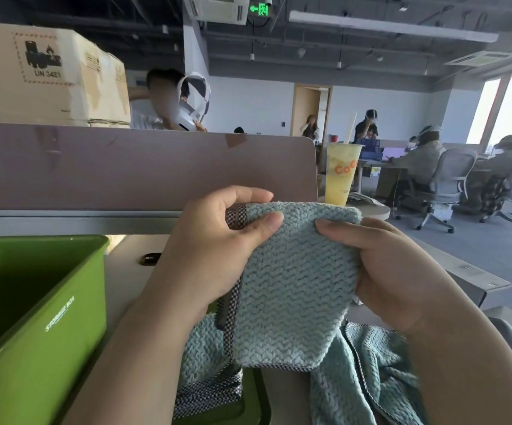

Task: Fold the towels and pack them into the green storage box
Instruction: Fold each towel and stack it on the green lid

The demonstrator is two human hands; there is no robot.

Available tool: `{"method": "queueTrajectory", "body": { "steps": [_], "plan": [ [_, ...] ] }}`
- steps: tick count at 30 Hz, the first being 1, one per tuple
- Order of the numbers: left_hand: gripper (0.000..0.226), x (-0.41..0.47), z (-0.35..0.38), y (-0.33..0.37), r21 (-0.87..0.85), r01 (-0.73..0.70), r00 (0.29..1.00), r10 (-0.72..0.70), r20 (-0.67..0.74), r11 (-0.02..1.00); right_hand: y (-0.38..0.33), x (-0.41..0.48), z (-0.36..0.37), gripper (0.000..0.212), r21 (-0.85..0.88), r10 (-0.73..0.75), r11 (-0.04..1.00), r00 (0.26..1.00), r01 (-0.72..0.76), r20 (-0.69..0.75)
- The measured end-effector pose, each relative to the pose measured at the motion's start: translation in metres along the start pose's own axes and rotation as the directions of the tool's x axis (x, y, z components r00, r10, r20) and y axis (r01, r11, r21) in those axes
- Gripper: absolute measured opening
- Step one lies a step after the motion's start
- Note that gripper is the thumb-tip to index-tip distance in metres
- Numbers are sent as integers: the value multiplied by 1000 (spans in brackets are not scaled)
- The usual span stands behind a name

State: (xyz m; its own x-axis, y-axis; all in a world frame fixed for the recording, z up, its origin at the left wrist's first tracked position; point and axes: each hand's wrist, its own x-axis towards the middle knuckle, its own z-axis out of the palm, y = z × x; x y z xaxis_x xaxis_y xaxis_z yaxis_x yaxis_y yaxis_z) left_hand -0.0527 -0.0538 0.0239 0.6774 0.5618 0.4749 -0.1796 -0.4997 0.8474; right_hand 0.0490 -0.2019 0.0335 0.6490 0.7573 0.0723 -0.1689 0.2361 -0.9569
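Between left hand and right hand, fingers pinch the towel (top corners).

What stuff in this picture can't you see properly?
Head view:
- Green storage box: its inside is dark and the left edge cuts it off, so any towels in it cannot be seen.
- Right hand: its fingers are hidden behind the held blue towel.
- Loose towels below: cut by the bottom edge and partly under the right forearm; their number is unclear.
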Motion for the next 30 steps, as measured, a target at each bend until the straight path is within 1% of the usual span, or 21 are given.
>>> {"method": "queueTrajectory", "body": {
  "steps": [4,6,9,11,13,15,16,18,21,22,25,26,30],
  "plan": [
    [28,2,-3,-3,24,-1,999,2,-44,1000,-1,0,-3,20,-19,-27,999,999,27,-41],
    [27,3,-4,-5,42,5,998,-3,-56,999,-1,1,-5,20,-50,-65,997,995,61,-75],
    [26,3,-6,-5,59,18,999,-15,-41,998,0,2,-6,31,-67,-107,993,986,98,-132],
    [21,2,-6,-4,82,12,999,-9,-32,997,1,3,-7,39,-76,-140,989,973,128,-182],
    [16,1,-5,-3,103,5,999,-1,-38,995,1,2,-8,33,-122,-168,982,968,147,-185],
    [13,0,-5,-2,106,1,998,6,-58,994,1,2,-9,20,-166,-182,974,968,153,-174],
    [16,0,-5,-1,105,1,998,6,-69,994,1,3,-10,16,-183,-192,970,966,160,-174],
    [20,0,-5,-1,96,10,996,-2,-87,995,0,3,-11,13,-205,-208,964,963,171,-174],
    [10,-1,-7,-1,82,8,997,-1,-82,997,0,3,-12,15,-222,-225,957,959,185,-171],
    [10,0,-7,-1,77,6,998,-1,-68,997,0,2,-12,17,-230,-230,955,958,188,-174],
    [30,0,-9,-2,71,10,1000,-10,-6,997,-1,0,-12,23,-257,-248,946,953,199,-174],
    [33,0,-9,-3,66,11,1000,-12,4,998,-2,0,-13,24,-264,-254,942,953,205,-166],
    [37,2,-9,-6,39,7,1000,-7,5,999,-2,0,-13,22,-292,-265,932,953,215,-143]
  ]
}}
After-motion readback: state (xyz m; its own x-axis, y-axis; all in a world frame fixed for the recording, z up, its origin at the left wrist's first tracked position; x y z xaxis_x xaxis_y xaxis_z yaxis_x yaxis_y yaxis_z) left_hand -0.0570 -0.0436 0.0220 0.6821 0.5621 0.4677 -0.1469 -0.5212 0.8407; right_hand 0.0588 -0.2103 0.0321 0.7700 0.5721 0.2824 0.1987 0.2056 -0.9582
